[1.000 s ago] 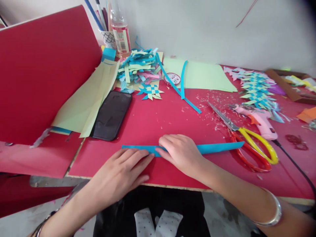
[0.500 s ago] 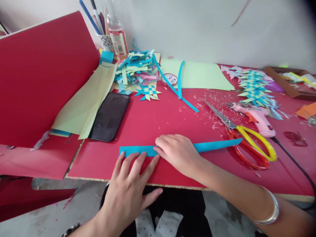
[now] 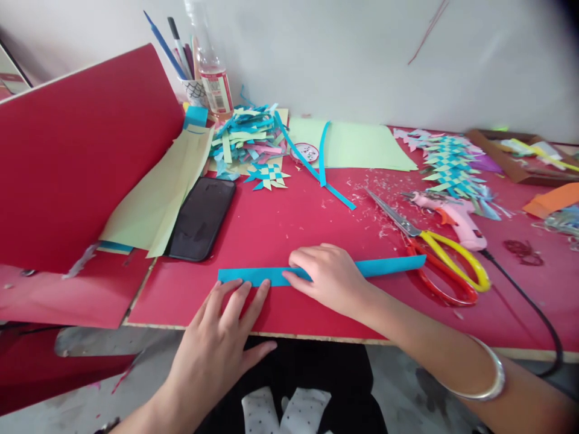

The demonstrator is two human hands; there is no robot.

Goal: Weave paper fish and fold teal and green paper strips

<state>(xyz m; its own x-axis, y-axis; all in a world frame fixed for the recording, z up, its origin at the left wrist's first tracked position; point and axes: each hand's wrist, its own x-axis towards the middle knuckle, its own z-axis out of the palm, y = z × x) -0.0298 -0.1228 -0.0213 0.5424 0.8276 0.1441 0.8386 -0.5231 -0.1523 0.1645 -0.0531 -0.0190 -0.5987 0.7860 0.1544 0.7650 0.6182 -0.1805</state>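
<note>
A long blue paper strip lies across the front of the red tabletop, its right end reaching the scissors' handles. My left hand is spread, its fingertips pressing on the lower edge of the strip's left part. Over the strip's middle, my right hand has curled fingers, with thumb and forefinger closed on the paper. Some of the strip is hidden under this hand. Large scissors with red and yellow handles lie partly open to the right.
A black phone and pale green sheets lie left, beside a red board. Behind are paper scraps, a bottle and narrow blue strips. Right are a pink glue gun with its cord and woven paper pieces.
My left hand has slid slightly left along the strip's edge. My right hand stays on the strip's middle. The view has shifted a little.
</note>
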